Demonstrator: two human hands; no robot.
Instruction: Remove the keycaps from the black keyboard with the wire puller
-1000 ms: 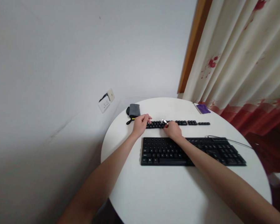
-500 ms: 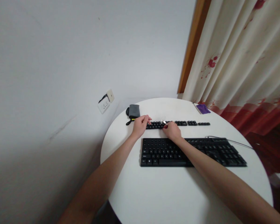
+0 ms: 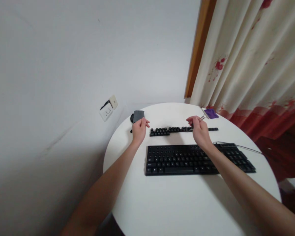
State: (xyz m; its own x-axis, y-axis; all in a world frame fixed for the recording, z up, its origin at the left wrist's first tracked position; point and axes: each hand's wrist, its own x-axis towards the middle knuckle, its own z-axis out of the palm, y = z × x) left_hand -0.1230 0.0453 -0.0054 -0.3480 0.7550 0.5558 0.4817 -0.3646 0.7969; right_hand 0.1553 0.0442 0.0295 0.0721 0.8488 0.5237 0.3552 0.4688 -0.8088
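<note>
My left hand (image 3: 139, 130) hovers at the left end of a line of loose black keycaps (image 3: 159, 132), its fingers loosely bent and a little apart, with nothing visible in them. Over the right part of that line, my right hand (image 3: 199, 129) is closed on a small two-pronged metal tool (image 3: 202, 117), which looks like a wire keycap puller. Its thin prongs stick out past the fingers; the rest is hidden. Nearer to me lies a black keyboard (image 3: 177, 160), partly under my right forearm.
A grey pouch or cloth (image 3: 138, 115) lies behind my left hand, with a black item beside it. At the table's far right is a purple cloth (image 3: 211, 113). The keyboard cable (image 3: 245, 147) runs right. A wall with a socket (image 3: 106, 111) borders the left; a curtain (image 3: 236, 65) hangs right.
My right hand has lifted and moved right along the keycap line with the metal tool. My left hand has shifted slightly left in view, as has the whole scene.
</note>
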